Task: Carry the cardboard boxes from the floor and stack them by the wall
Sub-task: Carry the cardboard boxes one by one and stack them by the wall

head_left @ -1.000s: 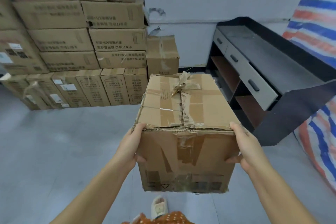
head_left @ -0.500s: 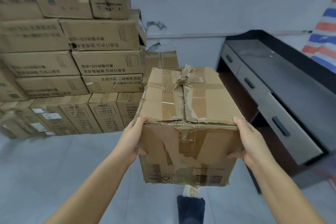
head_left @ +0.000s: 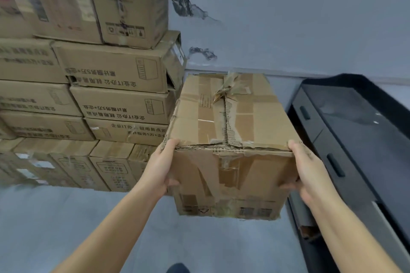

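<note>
- One worn brown cardboard box with torn tape along its top seam is held up off the grey floor, in front of the person.
- The left hand grasps the box's left near corner: the thumb lies on the front face and the palm presses the side.
- The right hand grasps the right near corner in the same way, thumb on the front face.
- To the left, a stack of brown cardboard boxes stands against the pale grey wall. Five tiers show; the full count of boxes cannot be told, since some run out of the picture.
- The held box is just beside the stack's right edge; whether they touch cannot be told.
- To the right stands one black cabinet with two slot handles showing on its drawer fronts.
</note>
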